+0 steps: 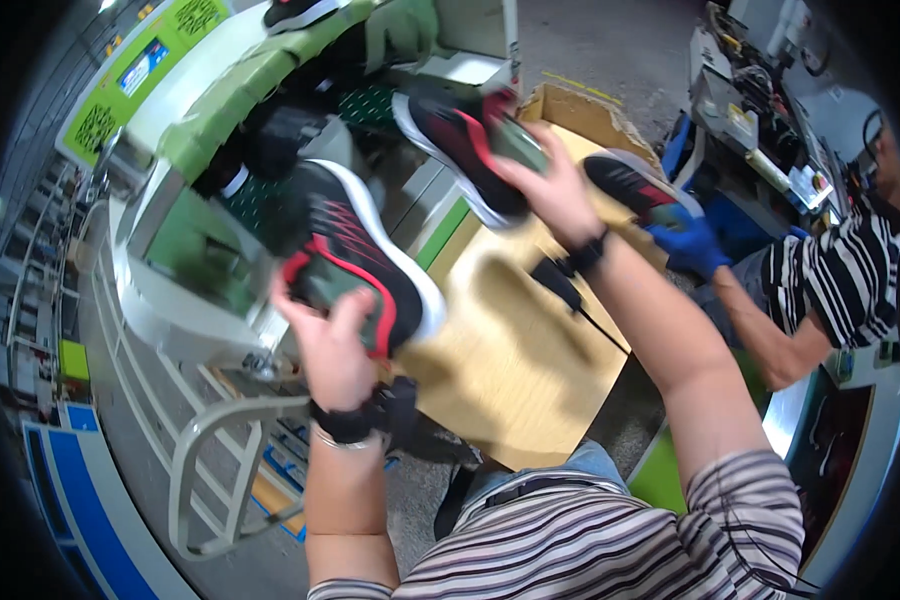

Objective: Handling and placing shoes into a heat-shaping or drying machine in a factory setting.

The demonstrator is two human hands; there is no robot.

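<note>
My left hand [335,345] grips a black sneaker [348,225] with red trim and a white sole by its heel end. The sneaker is tilted, toe pointing away from me, in front of the green and white machine [185,140]. Farther right, my right hand [558,190] is closed round the heel end of a second black and red sneaker [448,130], raised above the far part of the wooden table [510,385]. This sneaker is a little blurred by motion. Green shows inside the opening of each sneaker.
A co-worker's blue-gloved hand [692,240] holds another dark sneaker [620,182] at the right, beside a cardboard box [580,108]. A small black object with a cable [560,283] lies on the table. Metal rails [235,410] stand at the left.
</note>
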